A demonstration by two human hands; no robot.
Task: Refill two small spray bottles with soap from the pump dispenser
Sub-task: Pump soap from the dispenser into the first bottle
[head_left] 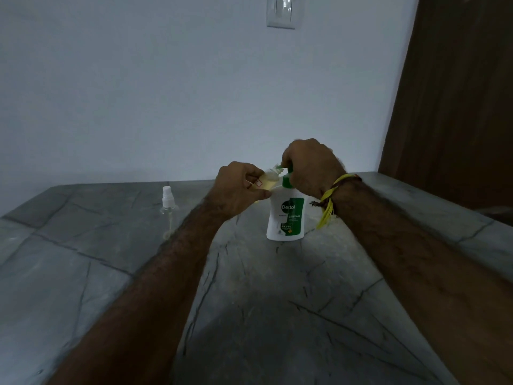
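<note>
At frame centre, the left hand (238, 187) grips a small bottle (268, 181) at the pump dispenser (287, 215), the right hand (311, 166) closed on its top; lower stone counter (83, 273) lies open.

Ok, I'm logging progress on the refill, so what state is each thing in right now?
White-and-green pump dispenser: upright, right hand on its pump.
Small clear bottle with yellowish soap: tilted at the nozzle, in left hand grip.
Small clear spray bottle with white cap: upright, capped, looks empty.
</note>
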